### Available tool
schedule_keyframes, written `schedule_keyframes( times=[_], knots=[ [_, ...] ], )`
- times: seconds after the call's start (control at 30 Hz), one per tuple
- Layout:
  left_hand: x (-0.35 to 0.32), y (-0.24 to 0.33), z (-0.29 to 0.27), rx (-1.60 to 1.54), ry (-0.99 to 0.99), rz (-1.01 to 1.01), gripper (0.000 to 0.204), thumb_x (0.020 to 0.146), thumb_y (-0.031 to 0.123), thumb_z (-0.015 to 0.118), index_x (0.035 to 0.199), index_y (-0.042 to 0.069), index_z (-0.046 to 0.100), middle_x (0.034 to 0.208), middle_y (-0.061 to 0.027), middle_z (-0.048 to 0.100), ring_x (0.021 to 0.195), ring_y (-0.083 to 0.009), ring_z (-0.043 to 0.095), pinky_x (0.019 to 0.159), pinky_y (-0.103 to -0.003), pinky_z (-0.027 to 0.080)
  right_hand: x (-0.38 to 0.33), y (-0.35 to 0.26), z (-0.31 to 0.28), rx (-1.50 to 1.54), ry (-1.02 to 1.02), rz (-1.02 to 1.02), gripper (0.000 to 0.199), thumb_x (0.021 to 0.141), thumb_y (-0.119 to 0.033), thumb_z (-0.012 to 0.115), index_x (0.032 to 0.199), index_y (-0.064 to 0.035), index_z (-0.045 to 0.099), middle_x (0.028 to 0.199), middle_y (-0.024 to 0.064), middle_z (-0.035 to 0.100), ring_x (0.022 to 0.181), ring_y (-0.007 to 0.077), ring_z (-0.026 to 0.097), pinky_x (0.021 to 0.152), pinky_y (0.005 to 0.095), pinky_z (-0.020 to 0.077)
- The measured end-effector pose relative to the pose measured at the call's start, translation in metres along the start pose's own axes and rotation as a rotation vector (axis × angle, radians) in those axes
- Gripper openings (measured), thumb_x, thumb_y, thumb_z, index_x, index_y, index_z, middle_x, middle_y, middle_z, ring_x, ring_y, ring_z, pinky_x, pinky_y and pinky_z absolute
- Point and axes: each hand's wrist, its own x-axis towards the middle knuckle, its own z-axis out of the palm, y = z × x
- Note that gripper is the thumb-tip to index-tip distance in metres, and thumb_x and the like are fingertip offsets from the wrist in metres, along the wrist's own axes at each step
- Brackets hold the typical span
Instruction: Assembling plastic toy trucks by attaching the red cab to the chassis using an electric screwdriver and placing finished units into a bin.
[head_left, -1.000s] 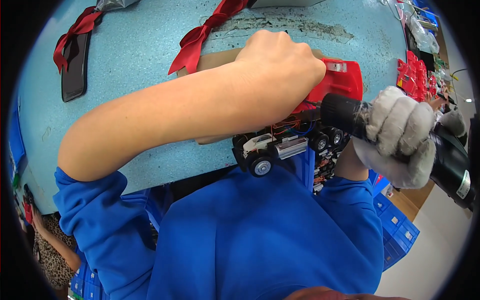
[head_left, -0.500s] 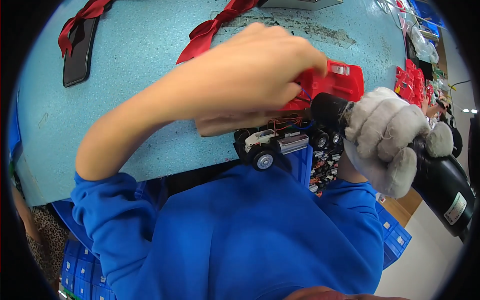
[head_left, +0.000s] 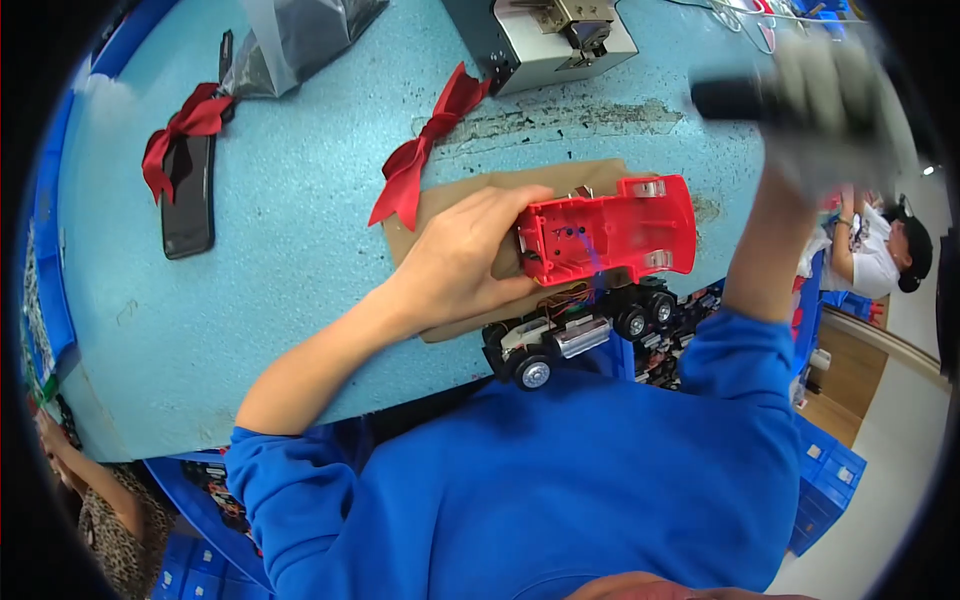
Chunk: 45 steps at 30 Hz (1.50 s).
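My bare left hand [head_left: 462,250] grips the left end of a red plastic toy truck shell [head_left: 645,225], its hollow inside facing up. Small dark screws or holes and a blue wire show inside. Just nearer to me lies the wheeled black truck chassis [head_left: 582,338], with silver tank parts and thin coloured wires leading toward the shell. A brown cardboard piece [head_left: 440,205] is under the shell. Up at the far right, apart from the toy, my gloved right hand [head_left: 835,115] is closed around a black electric screwdriver [head_left: 730,98]; motion blurs it, and its bit cannot be made out.
A red ribbon [head_left: 425,145] lies beyond the cardboard. Farther left is a black phone [head_left: 188,205] with another ribbon over it, near a grey plastic bag [head_left: 295,45]. A metal machine [head_left: 560,45] stands at the back. Another person [head_left: 875,245] sits at right.
My right hand has lifted the screwdriver up and away from the shell. My left hand has drawn back from over the shell to its left end. The view has shifted.
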Motion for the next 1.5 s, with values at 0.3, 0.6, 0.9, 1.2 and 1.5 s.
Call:
schedule_keyframes(
  times=[0.3,0.6,0.9,1.2,1.5],
  knots=[
    [0.004,-0.002,0.001,-0.028,0.020,-0.010,0.065,0.064,0.011,0.078,0.121,0.002,0.048,0.111,-0.0151,0.059,0.102,-0.0323,0.058,0.087,-0.039,0.048,0.058,0.070,-0.028,0.164,0.359,0.084,0.031,0.088,-0.014,0.056,0.117,-0.0107,0.045,0.063,0.0014,0.045,0.044,0.0132,0.045,0.042,0.0310,0.0413],
    [0.003,-0.001,-0.001,-0.009,0.006,-0.029,0.064,0.065,0.011,0.078,0.121,0.002,0.049,0.111,-0.0145,0.059,0.102,-0.0320,0.058,0.088,-0.038,0.048,0.018,0.014,0.013,-0.073,0.408,-0.058,0.031,0.088,-0.017,0.055,0.117,-0.0100,0.048,0.064,0.0000,0.045,0.044,0.0118,0.043,0.042,0.0305,0.0406],
    [0.001,-0.002,0.001,-0.034,0.019,-0.010,0.066,0.064,0.010,0.079,0.121,0.002,0.048,0.112,-0.0142,0.058,0.101,-0.0321,0.058,0.087,-0.038,0.048,0.079,0.065,-0.015,0.412,0.354,0.219,0.036,0.086,-0.016,0.057,0.118,-0.0071,0.045,0.061,0.0026,0.045,0.044,0.0135,0.045,0.042,0.0307,0.0417],
    [0.000,-0.004,0.003,-0.034,0.034,0.002,0.064,0.065,0.010,0.079,0.120,0.002,0.048,0.112,-0.0142,0.058,0.101,-0.0322,0.057,0.087,-0.038,0.048,0.046,0.086,-0.001,-0.666,0.524,-0.421,0.046,0.084,-0.011,0.063,0.124,0.0005,0.041,0.060,0.0051,0.051,0.046,0.0169,0.051,0.044,0.0297,0.0444],
    [0.004,-0.002,0.005,-0.010,0.064,0.041,0.061,0.068,0.013,0.077,0.121,0.002,0.049,0.109,-0.0145,0.059,0.099,-0.0313,0.058,0.086,-0.038,0.048,-0.047,-0.033,-0.013,0.204,0.058,0.008,0.019,0.090,-0.025,0.050,0.073,-0.0163,0.050,0.067,-0.0024,0.058,0.063,0.0052,0.059,0.066,0.0268,0.0515]
  ],
)
